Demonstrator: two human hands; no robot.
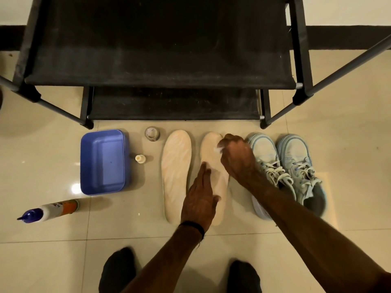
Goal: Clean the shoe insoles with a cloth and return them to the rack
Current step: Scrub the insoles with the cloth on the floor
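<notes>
Two beige insoles lie side by side on the tiled floor in front of the black shoe rack [160, 81]. The left insole [175, 166] lies free and shows streaky marks. My left hand [200, 197] presses flat with straight fingers on the heel half of the right insole [211, 151]. My right hand [237, 157] is curled over that insole's toe end and grips a small white cloth [219, 148], of which only a corner shows.
A pair of pale blue sneakers [289, 163] stands right of the insoles. A blue plastic tub [102, 161], a small jar [152, 133], a small cap [140, 158] and a lying bottle [53, 210] are to the left. My feet in black socks are at the bottom.
</notes>
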